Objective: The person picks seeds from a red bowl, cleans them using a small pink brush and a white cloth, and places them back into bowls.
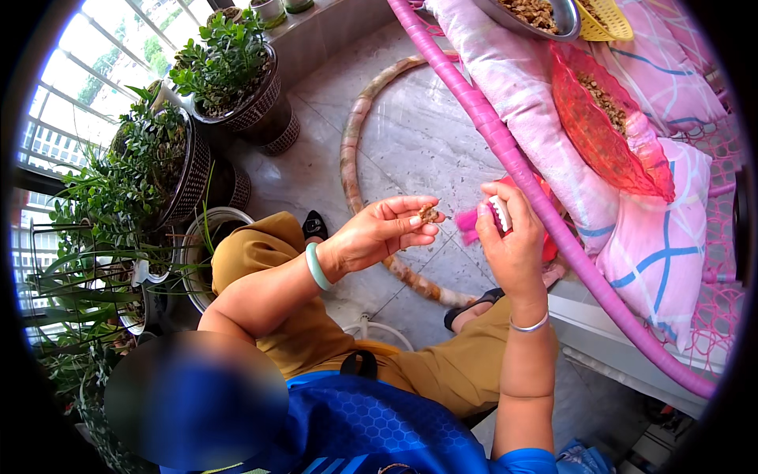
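My left hand [388,224], with a pale green bangle at the wrist, pinches a small brown walnut kernel piece [427,214] between thumb and fingertips. To its right, my right hand [515,228] grips a small brush with a white back [501,213] and magenta bristles [468,225]. The bristles point towards the kernel but stand a little apart from it. A translucent red leaf-shaped dish [577,112] with small brown pieces in it lies on a pink cloth [639,260], to the right beyond my right hand. Behind that hand, a red object [548,237] is partly hidden.
At the top right stand a metal bowl [571,18] of walnut kernels and a yellow plastic basket [616,26]. A pink-wrapped rim [503,142] curves past my right hand. Potted plants [237,118] line the left side by a barred window. Beneath my hands, a wrapped hoop [350,160] rests on the tiles.
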Available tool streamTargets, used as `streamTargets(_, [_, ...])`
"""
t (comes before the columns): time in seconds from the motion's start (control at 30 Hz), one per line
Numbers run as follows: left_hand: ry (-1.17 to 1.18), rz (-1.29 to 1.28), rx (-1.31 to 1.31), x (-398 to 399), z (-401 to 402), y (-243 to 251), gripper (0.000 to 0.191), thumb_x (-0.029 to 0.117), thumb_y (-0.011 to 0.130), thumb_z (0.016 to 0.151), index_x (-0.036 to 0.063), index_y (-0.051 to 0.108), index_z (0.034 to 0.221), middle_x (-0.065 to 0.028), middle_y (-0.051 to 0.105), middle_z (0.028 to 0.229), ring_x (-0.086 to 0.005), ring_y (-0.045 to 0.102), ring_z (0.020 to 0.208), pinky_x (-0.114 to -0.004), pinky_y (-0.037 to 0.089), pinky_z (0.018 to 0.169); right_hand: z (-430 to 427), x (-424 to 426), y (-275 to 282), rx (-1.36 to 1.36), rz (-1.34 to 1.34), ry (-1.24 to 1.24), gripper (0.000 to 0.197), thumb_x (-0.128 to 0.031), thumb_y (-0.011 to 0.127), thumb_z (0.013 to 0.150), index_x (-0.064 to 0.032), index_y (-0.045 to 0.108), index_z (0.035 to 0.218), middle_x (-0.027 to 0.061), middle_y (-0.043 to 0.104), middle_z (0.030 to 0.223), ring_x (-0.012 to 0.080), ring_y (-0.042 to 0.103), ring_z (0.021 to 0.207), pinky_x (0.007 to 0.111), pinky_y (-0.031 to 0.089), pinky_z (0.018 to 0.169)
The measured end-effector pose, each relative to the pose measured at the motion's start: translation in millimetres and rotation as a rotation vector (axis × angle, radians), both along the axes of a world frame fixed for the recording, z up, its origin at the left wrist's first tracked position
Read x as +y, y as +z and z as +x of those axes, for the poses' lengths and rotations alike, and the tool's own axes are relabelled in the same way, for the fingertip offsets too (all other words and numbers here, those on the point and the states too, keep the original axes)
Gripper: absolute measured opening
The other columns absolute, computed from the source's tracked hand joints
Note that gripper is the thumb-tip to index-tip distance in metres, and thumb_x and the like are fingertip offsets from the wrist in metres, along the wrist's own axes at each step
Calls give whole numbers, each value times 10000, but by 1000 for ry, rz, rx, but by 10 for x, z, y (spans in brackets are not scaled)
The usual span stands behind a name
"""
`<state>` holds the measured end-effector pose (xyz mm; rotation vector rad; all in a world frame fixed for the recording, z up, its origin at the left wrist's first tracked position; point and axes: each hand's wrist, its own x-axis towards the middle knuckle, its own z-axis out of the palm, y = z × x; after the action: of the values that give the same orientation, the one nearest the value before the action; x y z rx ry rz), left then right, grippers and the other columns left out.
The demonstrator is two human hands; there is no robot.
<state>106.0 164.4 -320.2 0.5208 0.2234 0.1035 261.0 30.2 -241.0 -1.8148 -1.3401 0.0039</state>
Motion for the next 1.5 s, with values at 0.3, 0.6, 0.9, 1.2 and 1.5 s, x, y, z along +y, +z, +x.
streamTargets(0.3, [21,45,18,-26,-31,-41,321,57,515,922,5,502,1239,-107,616,1066,-161,613,970,-293,501,904,-190,20,-239,155,-190,139,157,-109,672,776,-66,585,898,103,618,834,277,626,702,353,485,597])
streamTargets(0.6, [110,95,94,-27,-38,-113,253,74,547,910,8,553,1154,-84,614,1066,-143,604,959,-284,509,868,-342,100,-324,8,-180,162,177,-77,670,755,-93,595,914,73,601,836,264,623,713,352,494,591])
streamTargets(0.9, [103,110,90,-53,-22,-34,430,58,601,873,12,473,1281,-81,602,1115,-140,593,984,-271,482,898,-291,134,-368,37,-158,154,196,-75,659,751,-85,588,933,79,594,858,276,617,728,362,498,611])
streamTargets(1.2, [107,89,91,-26,12,1,368,18,555,887,39,497,1250,-105,585,1150,-188,592,1045,-304,502,902,-15,69,-95,147,-48,53,136,-41,652,803,-36,591,924,88,586,823,215,583,693,304,460,609])
streamTargets(1.5, [98,71,108,-26,25,7,343,23,543,897,46,508,1237,-96,584,1145,-195,593,1048,-310,505,897,-22,8,15,96,-34,56,266,45,620,764,-20,570,1016,97,555,955,155,532,696,271,437,605])
